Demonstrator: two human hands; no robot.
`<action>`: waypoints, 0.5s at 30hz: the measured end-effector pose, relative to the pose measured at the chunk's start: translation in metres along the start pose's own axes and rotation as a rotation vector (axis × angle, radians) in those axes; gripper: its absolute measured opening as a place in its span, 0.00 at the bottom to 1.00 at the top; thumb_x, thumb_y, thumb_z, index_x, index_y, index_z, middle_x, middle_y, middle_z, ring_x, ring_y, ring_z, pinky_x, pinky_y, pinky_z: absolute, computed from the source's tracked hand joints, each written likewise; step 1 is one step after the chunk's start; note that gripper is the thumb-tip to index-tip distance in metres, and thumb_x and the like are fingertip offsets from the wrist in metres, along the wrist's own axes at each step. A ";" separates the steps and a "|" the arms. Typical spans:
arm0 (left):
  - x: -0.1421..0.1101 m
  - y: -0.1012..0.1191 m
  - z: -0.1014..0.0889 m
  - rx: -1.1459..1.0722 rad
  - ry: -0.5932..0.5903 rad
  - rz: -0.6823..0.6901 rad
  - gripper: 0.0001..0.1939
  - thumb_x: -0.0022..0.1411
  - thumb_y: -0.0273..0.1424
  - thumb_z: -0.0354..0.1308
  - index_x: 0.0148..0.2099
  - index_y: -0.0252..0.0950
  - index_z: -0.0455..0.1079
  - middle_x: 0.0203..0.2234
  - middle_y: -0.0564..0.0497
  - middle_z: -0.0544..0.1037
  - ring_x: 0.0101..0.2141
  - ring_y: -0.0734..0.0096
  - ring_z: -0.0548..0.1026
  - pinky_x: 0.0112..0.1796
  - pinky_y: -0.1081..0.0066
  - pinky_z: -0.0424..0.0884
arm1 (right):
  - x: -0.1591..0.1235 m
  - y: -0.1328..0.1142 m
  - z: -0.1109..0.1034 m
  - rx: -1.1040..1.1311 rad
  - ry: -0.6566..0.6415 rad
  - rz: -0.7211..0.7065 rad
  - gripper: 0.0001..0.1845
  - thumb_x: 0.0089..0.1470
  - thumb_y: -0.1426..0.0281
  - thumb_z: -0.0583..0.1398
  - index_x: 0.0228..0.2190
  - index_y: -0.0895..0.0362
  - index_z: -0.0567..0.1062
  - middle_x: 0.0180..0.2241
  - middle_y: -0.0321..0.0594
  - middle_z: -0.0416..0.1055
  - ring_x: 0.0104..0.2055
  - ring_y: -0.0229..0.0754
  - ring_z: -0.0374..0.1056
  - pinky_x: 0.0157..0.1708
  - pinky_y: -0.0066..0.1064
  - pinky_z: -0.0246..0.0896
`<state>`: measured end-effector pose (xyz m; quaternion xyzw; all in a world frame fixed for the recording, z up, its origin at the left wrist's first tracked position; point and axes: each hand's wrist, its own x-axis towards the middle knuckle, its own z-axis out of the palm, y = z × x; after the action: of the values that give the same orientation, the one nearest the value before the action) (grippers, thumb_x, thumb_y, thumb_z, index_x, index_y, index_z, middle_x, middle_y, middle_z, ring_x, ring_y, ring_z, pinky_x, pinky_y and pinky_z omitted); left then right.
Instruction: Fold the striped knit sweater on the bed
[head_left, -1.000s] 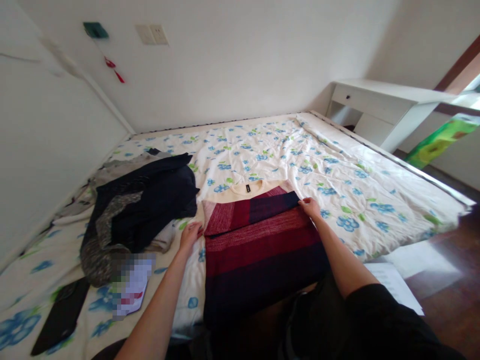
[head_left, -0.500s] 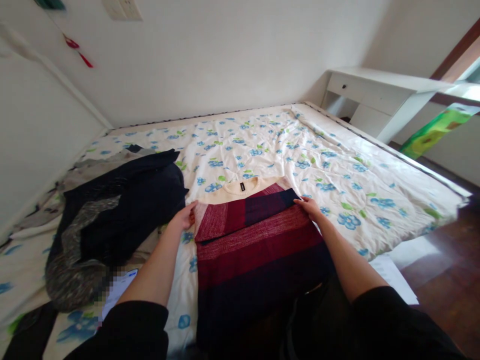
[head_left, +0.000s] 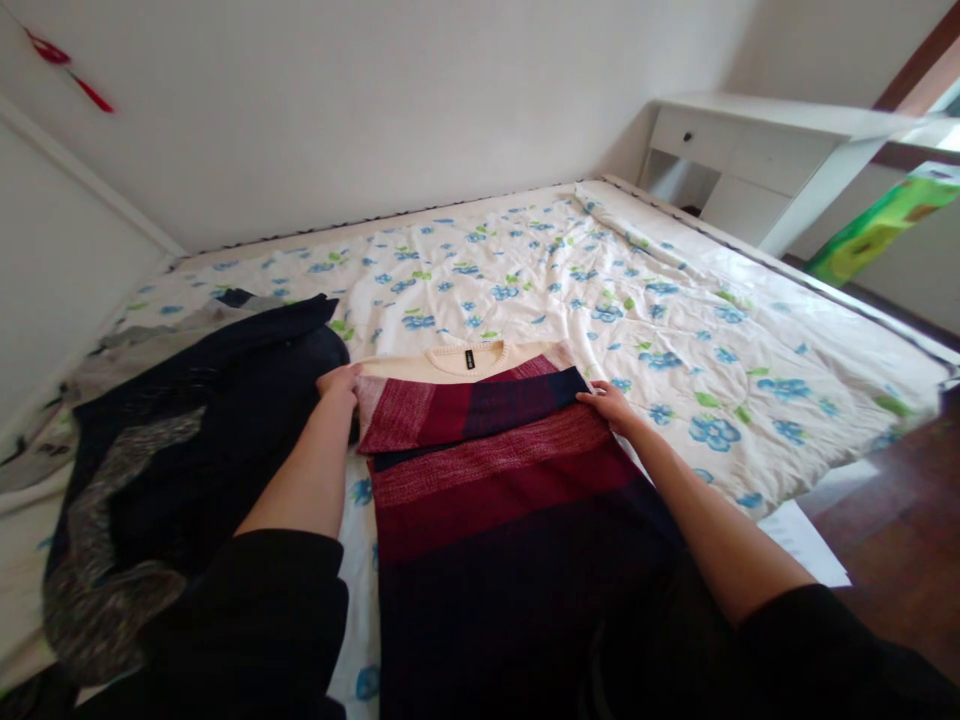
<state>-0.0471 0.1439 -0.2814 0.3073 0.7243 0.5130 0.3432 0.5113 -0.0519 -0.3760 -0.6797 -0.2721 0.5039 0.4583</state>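
A knitted sweater [head_left: 495, 470] with cream, red and navy stripes lies flat on the bed in front of me, its cream collar pointing away. A sleeve is folded across its chest. My left hand [head_left: 337, 384] grips the left end of that folded sleeve, fingers curled on the fabric. My right hand [head_left: 606, 404] pinches the sleeve's navy cuff end at the sweater's right side.
The bed carries a white quilt with blue flowers [head_left: 675, 330]. A heap of dark clothes [head_left: 187, 430] lies to the left of the sweater. A white desk [head_left: 750, 150] stands at the far right corner. White paper [head_left: 810, 540] lies on the wooden floor at right.
My left hand has slid up the sweater's left edge to the folded sleeve's end. The view has shifted nearer to the bed; the right hand stays at the cuff.
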 end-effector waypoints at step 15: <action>-0.091 -0.054 -0.082 -0.043 -0.420 -0.410 0.05 0.70 0.24 0.71 0.47 0.34 0.80 0.33 0.46 0.86 0.28 0.65 0.83 0.31 0.69 0.82 | -0.008 -0.004 -0.011 -0.125 -0.086 -0.043 0.17 0.57 0.56 0.78 0.34 0.55 0.83 0.27 0.38 0.80 0.26 0.39 0.70 0.25 0.26 0.60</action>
<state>-0.0665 0.0120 -0.2969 0.2465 0.6733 0.3734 0.5887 0.5188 -0.0607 -0.3680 -0.6788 -0.3369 0.5048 0.4134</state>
